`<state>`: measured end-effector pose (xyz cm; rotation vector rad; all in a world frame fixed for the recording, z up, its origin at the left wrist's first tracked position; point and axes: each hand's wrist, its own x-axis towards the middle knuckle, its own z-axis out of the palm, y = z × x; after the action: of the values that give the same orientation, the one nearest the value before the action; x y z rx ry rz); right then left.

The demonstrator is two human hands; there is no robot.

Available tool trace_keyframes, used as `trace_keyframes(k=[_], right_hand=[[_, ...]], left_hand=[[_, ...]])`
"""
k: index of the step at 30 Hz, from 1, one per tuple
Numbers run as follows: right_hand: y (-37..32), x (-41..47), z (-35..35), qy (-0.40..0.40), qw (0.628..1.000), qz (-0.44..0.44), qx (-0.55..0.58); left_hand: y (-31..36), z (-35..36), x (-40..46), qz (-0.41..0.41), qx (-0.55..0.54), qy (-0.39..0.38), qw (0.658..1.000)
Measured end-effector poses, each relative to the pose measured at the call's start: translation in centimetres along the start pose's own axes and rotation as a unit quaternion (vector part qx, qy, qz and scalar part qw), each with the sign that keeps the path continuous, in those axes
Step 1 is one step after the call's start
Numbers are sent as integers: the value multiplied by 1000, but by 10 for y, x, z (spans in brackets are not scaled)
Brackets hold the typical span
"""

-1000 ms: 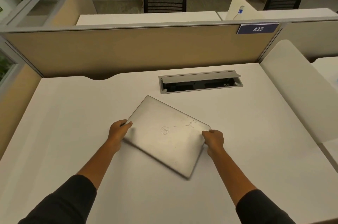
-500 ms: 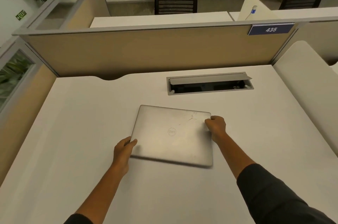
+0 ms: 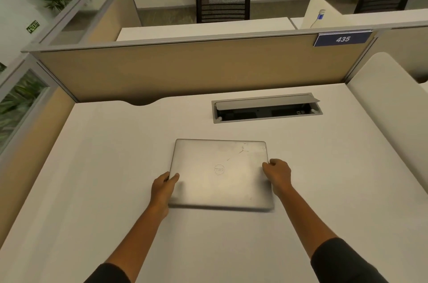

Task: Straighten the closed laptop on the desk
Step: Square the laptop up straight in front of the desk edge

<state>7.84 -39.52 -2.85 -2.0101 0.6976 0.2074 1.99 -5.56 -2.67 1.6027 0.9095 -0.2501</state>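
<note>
The person's upper arms and body are cut off by the bottom edge of the view, so only dark sleeves (image 3: pixel 342 264), bare forearms and the two hands show, and the inside of the cable tray (image 3: pixel 266 108) is too dark to make out beyond a few small sockets. The fingertips of both hands are hidden against or under the laptop's sides, so how far they curl beneath it cannot be told. The left hand (image 3: pixel 163 189) presses against the laptop's left edge, thumb lying on the lid and fingers (image 3: pixel 168 177) bent close around the side. The right hand (image 3: pixel 278 175) is loosely curled at the laptop's right edge, knuckles up, touching the rim. The closed laptop (image 3: pixel 220 174) lies flat on the bench (image 3: pixel 92 167), just in front of the cable tray, its back edge running nearly parallel with the tray and with the partition (image 3: pixel 185 67) behind that. Its lid is brushed silver metal with rounded corners, a round logo in the middle, and pale scratches and scuffs toward the back right corner. The bench top is smooth, matt white. The tray has a grey metal frame and a hinged flap standing half open. The partition is tan fabric with a grey rail, carrying a blue plate (image 3: pixel 342 39) reading 435.
</note>
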Motion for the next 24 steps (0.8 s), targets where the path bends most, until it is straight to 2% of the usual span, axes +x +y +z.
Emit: trace_keyframes(k=[10,17,24], right_hand=[[24,-19,1,9,999,45,26],[13,-11,7,24,986,141,82],[3,5,6,29,983,141,112]], left_hand=[[37,7,27,-13,-36,-12,999],[33,9,37,-48,-75,1,996],[35,16,40,-70,-115,20,991]])
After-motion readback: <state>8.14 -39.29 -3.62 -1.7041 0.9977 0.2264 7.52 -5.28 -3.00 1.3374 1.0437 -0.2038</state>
